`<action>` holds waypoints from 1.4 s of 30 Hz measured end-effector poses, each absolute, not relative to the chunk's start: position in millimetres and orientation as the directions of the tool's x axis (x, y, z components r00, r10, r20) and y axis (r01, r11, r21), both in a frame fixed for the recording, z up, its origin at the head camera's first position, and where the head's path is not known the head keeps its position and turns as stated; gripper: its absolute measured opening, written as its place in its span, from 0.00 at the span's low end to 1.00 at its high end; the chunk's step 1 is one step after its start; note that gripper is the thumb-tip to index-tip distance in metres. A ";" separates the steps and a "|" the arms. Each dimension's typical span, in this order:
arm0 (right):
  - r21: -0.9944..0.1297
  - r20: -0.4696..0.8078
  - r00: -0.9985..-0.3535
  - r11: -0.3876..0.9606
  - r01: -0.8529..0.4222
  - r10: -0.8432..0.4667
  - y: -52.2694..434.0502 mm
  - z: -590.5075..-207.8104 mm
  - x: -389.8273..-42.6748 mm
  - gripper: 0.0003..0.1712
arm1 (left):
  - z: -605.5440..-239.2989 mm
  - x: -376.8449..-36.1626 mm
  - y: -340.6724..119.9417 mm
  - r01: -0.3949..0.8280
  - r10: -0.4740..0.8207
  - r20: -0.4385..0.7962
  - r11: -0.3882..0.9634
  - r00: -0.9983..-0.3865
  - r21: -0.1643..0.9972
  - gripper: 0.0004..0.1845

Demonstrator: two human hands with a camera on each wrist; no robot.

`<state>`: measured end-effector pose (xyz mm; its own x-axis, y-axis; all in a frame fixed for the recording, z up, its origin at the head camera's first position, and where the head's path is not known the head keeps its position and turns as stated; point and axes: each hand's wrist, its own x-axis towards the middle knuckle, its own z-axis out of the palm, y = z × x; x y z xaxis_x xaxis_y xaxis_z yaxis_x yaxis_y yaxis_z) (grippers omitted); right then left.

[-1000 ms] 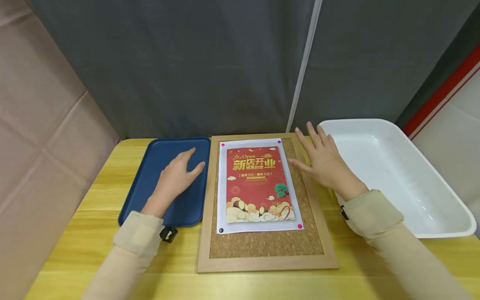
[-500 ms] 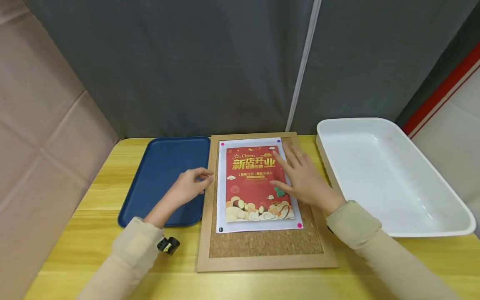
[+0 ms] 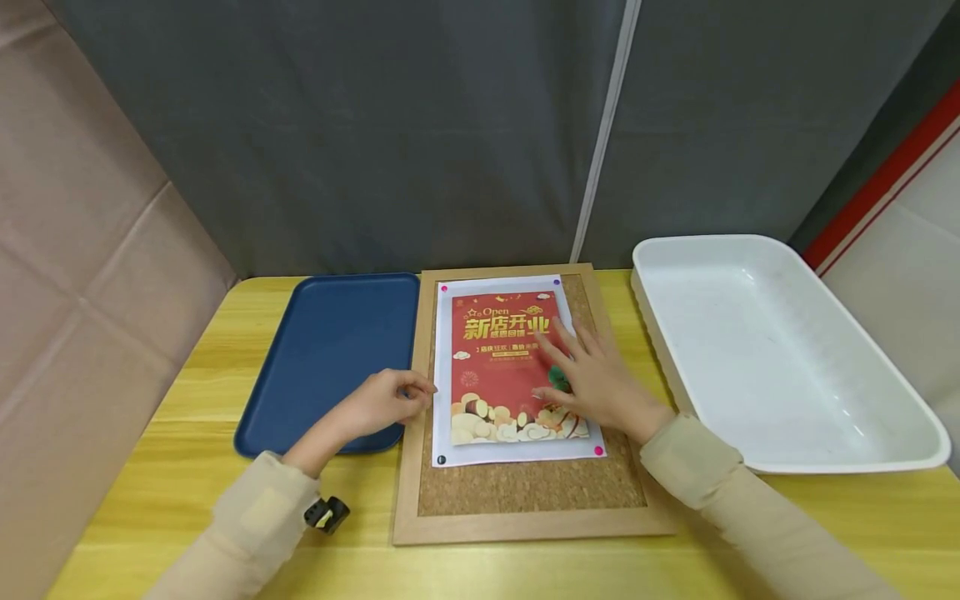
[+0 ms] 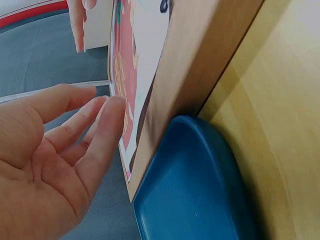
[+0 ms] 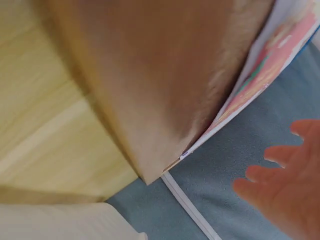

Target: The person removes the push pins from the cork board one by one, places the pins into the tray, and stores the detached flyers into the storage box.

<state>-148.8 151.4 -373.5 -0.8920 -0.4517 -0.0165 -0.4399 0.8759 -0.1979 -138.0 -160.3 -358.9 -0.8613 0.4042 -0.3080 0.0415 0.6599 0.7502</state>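
A red poster (image 3: 491,387) with gold lettering lies on a larger white sheet (image 3: 442,358). Colored pushpins sit at the sheet's corners, among them a black pin (image 3: 441,460) and a pink pin (image 3: 598,451). Beneath is a wood-framed cork board (image 3: 525,493). My left hand (image 3: 384,404) is at the board's left side, fingertips by the sheet's edge; the left wrist view shows loosely bent fingers with nothing between them. Over the poster's right half, my right hand (image 3: 596,383) spreads its fingers. The right wrist view shows these fingers (image 5: 275,160) apart from the sheet.
A dark blue tray (image 3: 330,333) lies against the board's left side. To the right stands a deep white basin (image 3: 750,333). All rest on a yellow wood-grain table (image 3: 360,567), with a dark grey curtain (image 3: 375,150) behind.
My right hand has moved left from beside the basin to over the poster. My left hand has moved from above the tray to the sheet's left edge, its fingers drawing together.
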 end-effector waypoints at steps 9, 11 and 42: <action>-0.217 -0.032 -0.889 0.872 -0.439 -0.456 156.5 -386.2 -147.9 0.47 | -364.3 -129.1 -156.1 0.110 0.491 -0.323 0.666 -0.809 0.737 0.14; -0.220 -0.048 -0.888 0.872 -0.438 -0.458 157.5 -388.3 -147.9 0.47 | -363.7 -127.0 -154.6 0.113 0.501 -0.328 0.664 -0.801 0.739 0.13; -0.262 -0.135 -0.861 0.855 -0.447 -0.491 166.7 -405.3 -148.3 0.46 | -366.0 -111.2 -148.7 0.240 0.611 -0.316 0.655 -0.726 0.716 0.06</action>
<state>-148.3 166.7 -405.3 -0.8606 -0.4911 -0.1350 -0.4470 0.8553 -0.2622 -111.2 -148.7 -366.0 -0.7260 0.6111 -0.3155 0.2400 0.6551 0.7164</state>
